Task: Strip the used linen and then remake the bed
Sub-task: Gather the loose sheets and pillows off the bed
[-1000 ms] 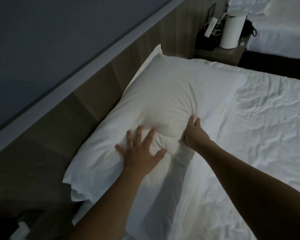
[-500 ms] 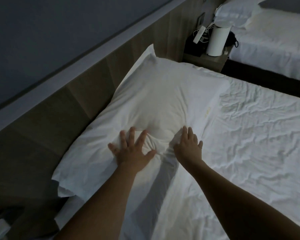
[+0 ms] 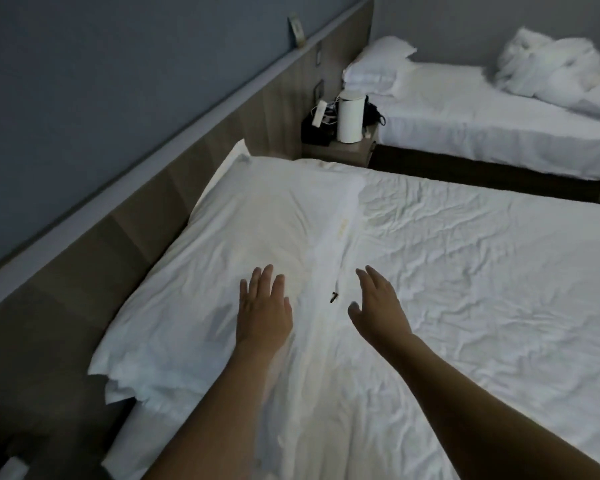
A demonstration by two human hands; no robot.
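A white pillow (image 3: pixel 243 233) lies flat at the head of the near bed, against the wooden headboard (image 3: pixel 125 233). A wrinkled white sheet (image 3: pixel 465 271) covers the mattress. My left hand (image 3: pixel 264 311) hovers over the pillow's near part with straight, spread fingers, holding nothing. My right hand (image 3: pixel 378 304) is raised just right of the pillow's edge, fingers relaxed and apart, empty. A small dark object (image 3: pixel 333 297) lies on the linen between my hands.
A nightstand (image 3: pixel 340 152) with a white cylinder (image 3: pixel 350 116) and cables stands between the beds. The second bed (image 3: pixel 482 123) at the back carries a pillow (image 3: pixel 378 64) and a bundle of crumpled linen (image 3: pixel 555 71).
Both hands have lifted off the pillow and drawn back toward me, moving apart. The dent they pressed has flattened out. My head has risen, bringing the second bed into view.
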